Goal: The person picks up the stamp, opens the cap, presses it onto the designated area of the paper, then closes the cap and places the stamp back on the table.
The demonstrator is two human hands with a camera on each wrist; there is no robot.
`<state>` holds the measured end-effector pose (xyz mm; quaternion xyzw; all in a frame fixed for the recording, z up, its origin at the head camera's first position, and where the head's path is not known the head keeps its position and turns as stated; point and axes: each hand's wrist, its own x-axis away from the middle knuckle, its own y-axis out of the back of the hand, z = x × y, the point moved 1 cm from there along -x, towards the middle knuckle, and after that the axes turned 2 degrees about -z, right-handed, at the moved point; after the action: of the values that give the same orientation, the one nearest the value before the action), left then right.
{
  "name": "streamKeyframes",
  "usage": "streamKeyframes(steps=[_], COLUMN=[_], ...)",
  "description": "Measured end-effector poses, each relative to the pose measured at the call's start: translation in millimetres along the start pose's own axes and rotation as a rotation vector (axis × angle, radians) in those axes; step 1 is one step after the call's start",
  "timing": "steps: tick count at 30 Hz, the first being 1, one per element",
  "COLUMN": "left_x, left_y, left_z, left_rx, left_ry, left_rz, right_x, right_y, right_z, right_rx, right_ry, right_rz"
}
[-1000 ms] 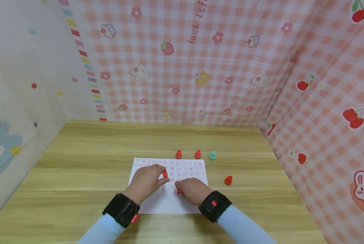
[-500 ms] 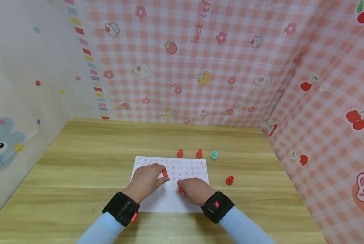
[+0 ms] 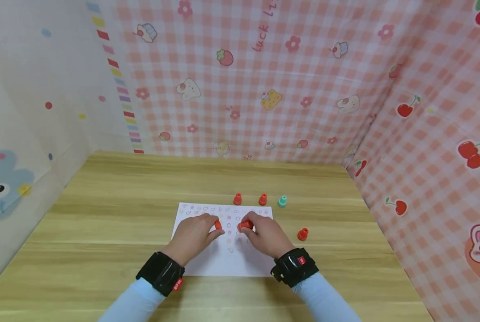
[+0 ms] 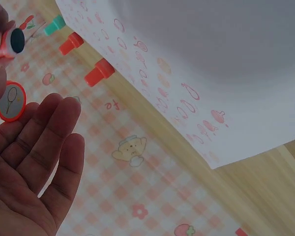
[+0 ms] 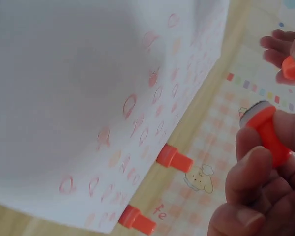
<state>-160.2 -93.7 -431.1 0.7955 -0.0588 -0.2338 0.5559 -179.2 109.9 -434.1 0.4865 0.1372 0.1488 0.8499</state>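
Observation:
In the head view my left hand [image 3: 193, 237] pinches a small red cap [image 3: 218, 224] above the left part of a white sheet of paper [image 3: 207, 264]. The left wrist view shows a racket picture on the cap's round end [image 4: 11, 101], with the other fingers stretched out. My right hand [image 3: 268, 235] grips a red stamp [image 3: 245, 225] by its narrow waist, tilted sideways over the paper. Its dark stamping face [image 5: 254, 112] is bare and points toward the left hand. A short gap separates stamp and cap. Rows of pink and orange printed marks [image 5: 129, 105] cover the sheet's far part.
Behind the paper's far edge stand two red capped stamps [image 3: 237, 199] [image 3: 262, 199] and a teal one [image 3: 282, 201]. Another red stamp [image 3: 303, 234] stands right of the sheet on the wooden table [image 3: 103, 214]. Patterned cloth walls [image 3: 244, 80] enclose the back and sides.
My right hand has risen from low on the paper and moved away from me, turning the stamp from face-down to sideways. The left hand keeps its place with the cap.

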Motion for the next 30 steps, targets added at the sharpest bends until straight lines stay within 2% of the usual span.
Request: streamKeyframes(steps=[5, 12, 20, 30], left_x=[1.8, 2.0, 0.4, -1.9], left_y=[-5.4, -8.9, -9.6, -8.3], left_z=[-2.6, -4.5, -6.1, -10.8], left_rx=[-0.003, 0.038, 0.035, 0.123], left_ry=[-0.026, -0.022, -0.038, -0.059], left_rz=[-0.009, -0.004, -0.035, -0.043], right_x=[0.3, -1.1, -1.0, -0.4], right_y=[-1.3, 0.4, 0.3, 0.6], right_z=[4.1, 12.2, 16.1, 20.4], right_rx=[-0.104, -0.232, -0.267, -0.267], right_ry=[-0.056, -0.021, 0.002, 0.029], right_rz=[-0.006, 0.013, 0.033, 0.035])
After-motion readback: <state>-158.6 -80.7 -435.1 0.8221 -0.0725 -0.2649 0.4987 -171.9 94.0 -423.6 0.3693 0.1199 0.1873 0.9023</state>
